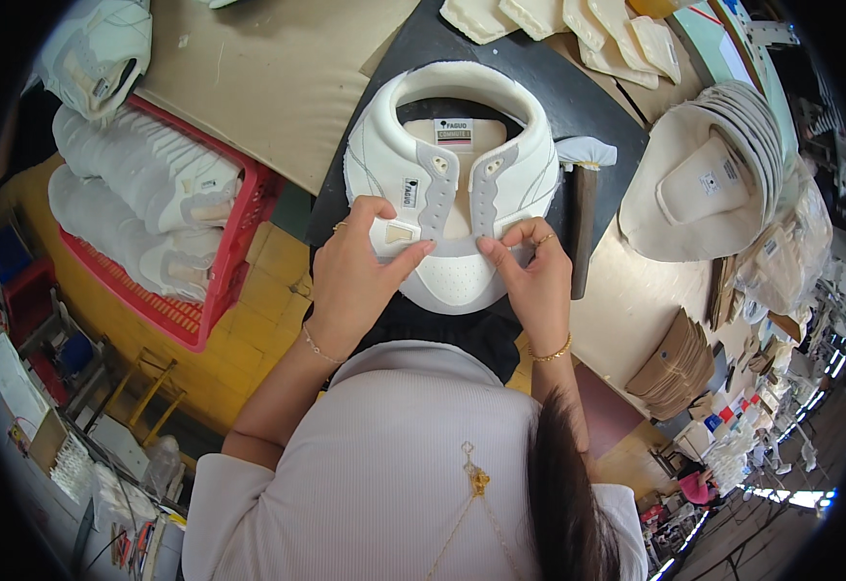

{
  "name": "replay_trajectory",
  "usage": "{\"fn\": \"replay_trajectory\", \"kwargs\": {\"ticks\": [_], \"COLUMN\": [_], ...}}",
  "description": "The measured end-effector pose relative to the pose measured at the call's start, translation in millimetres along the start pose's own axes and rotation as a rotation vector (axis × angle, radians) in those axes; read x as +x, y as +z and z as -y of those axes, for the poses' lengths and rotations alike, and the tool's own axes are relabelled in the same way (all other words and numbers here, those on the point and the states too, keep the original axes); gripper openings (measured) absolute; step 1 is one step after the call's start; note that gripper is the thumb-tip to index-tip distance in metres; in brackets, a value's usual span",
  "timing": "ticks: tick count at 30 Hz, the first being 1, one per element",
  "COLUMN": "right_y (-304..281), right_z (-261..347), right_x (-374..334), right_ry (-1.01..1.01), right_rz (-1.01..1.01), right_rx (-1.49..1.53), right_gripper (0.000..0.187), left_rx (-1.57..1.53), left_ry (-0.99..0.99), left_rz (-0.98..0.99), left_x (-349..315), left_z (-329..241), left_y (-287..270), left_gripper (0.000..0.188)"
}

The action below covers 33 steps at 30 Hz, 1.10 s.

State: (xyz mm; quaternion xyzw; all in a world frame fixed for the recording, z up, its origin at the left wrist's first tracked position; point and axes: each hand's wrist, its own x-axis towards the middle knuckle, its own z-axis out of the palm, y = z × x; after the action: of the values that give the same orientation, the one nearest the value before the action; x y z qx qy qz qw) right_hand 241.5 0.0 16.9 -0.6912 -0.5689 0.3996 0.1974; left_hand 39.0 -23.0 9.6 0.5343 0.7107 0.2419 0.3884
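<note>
From where I stand, reading left to right, a white upper point(104, 53) at ten o'clock from the middle is cut off by the dark rim of the view. Below it, toward nine o'clock, a red crate point(241, 276) holds rows of white uppers point(142, 189); they overlap so closely that I can't count them, and they hide most of the crate's floor.

The left hand point(357, 266) is partly closed on the white shoe upper point(523, 145), which lies at twelve o'clock over a black surface point(370, 116) on the bench point(268, 82). Its thumb presses near the toe seam and its index finger bends against the upper's side; the remaining fingers are mostly out of sight. The right hand point(539, 276) mirrors it, also partly closed and gripping, thumb just beside the lacing gap, index finger curled, the lower fingers hard to make out. The upper's opening faces twelve o'clock, its toe six. Dark hair point(563, 474) covers part of the right forearm.

At one o'clock, cream padded pieces point(588, 24) run off the top edge. Just right of the shoe upper stretches a dark bar point(583, 232), a white wrapped end point(588, 152) beside its top. A stack of pale shaped pieces point(650, 208) sits near two o'clock, its lower layers mostly covered. Brown flat pieces point(673, 366) lie toward four o'clock; past them, the clutter blurs.
</note>
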Motion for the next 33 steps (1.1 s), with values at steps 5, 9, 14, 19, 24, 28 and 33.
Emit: {"fn": "replay_trajectory", "kwargs": {"ticks": [5, 9, 14, 19, 24, 28, 33], "right_y": [2.1, 6.4, 3.6, 1.0, -8.6, -12.1, -10.7], "right_z": [3.6, 7.0, 6.0, -1.8, -11.2, -0.7, 1.9], "right_x": [-0.6, -0.6, -0.1, -7.9, -6.9, -7.5, -5.8], "right_ry": [0.021, 0.019, 0.028, 0.040, 0.291, 0.413, 0.454], "right_rz": [-0.011, -0.047, -0.014, -0.044, 0.250, 0.370, 0.378], "right_rx": [-0.049, -0.121, -0.183, 0.469, 0.898, 1.011, 1.066], "right_gripper": [0.029, 0.029, 0.036, 0.063, 0.065, 0.054, 0.051], "left_rx": [0.095, 0.201, 0.244, -0.504, -0.986, -1.435, -1.548], "left_ry": [-0.061, -0.080, -0.092, -0.014, -0.186, -0.403, -0.564], "left_rz": [0.050, 0.066, 0.054, -0.079, 0.066, 0.267, 0.405], "left_x": [1.3, 1.9, -0.4, -4.8, -8.6, -10.1, -5.1], "left_z": [-11.6, -15.0, -19.8, -2.3, 5.2, -9.1, 0.6], "left_y": [-3.3, -0.1, 0.9, 3.8, -1.5, -11.5, -9.7], "left_gripper": [0.047, 0.049, 0.049, 0.057, 0.065, 0.059, 0.052]}}
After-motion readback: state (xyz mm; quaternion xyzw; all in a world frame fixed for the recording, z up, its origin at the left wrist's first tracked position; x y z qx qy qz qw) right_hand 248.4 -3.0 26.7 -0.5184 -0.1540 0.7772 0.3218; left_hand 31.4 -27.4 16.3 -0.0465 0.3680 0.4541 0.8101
